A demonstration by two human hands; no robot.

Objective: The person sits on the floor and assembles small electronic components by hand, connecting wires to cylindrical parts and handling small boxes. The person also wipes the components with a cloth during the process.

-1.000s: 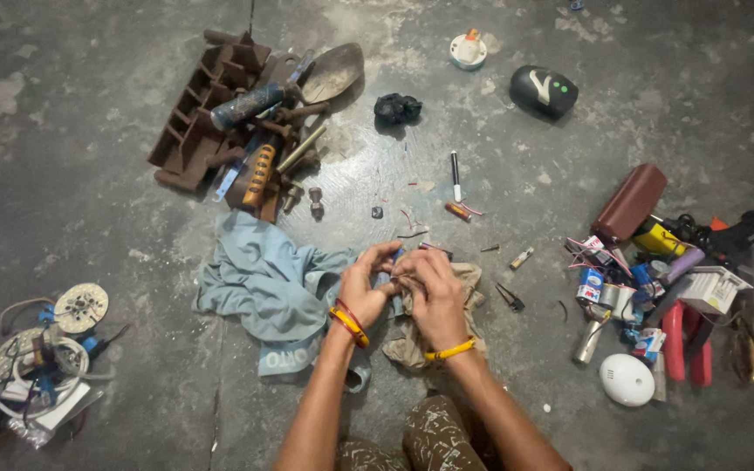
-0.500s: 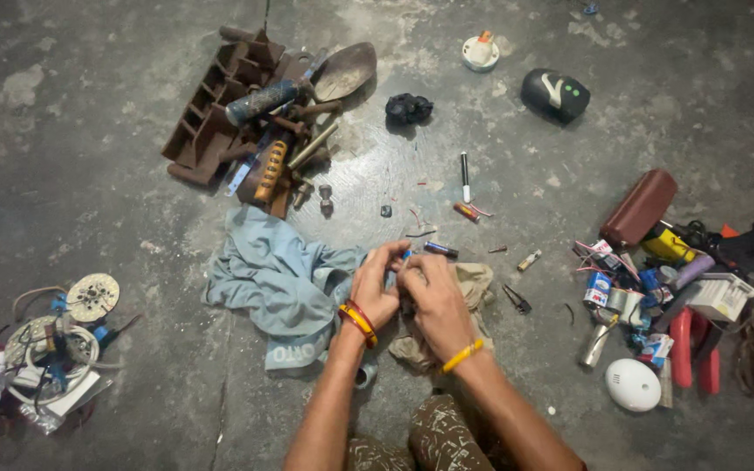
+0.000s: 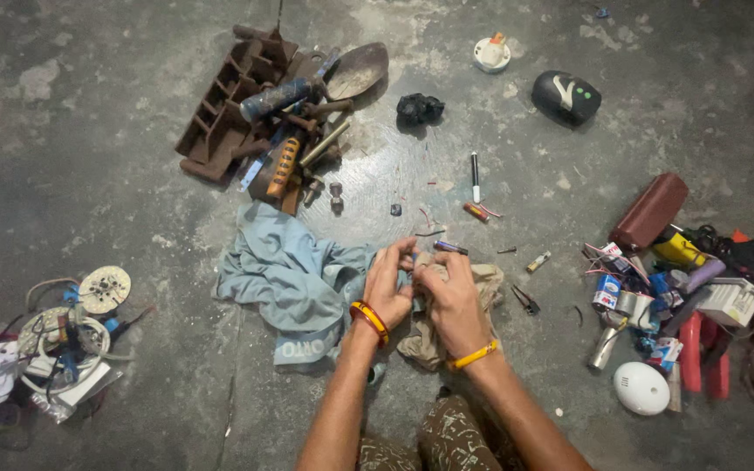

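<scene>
While our left hand (image 3: pixel 387 283) and right hand (image 3: pixel 452 296) meet over a tan cloth (image 3: pixel 429 340), both pinch something small we cannot make out. A blue cloth (image 3: pixel 290 275) lies just left of them; a purple pen (image 3: pixel 449 248) lies just beyond.

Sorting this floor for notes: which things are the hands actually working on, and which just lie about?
In hand: left hand and right hand, joined over a small part too hidden to identify, above the tan rag.

Lying about: blue cloth, trowel, white pen, maroon case.

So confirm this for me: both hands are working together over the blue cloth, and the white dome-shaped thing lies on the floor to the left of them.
Not quite. The head view shows the white dome-shaped thing on the floor to the right of the hands, by the pile of tools. The left hand and right hand do work together by the blue cloth.
</scene>
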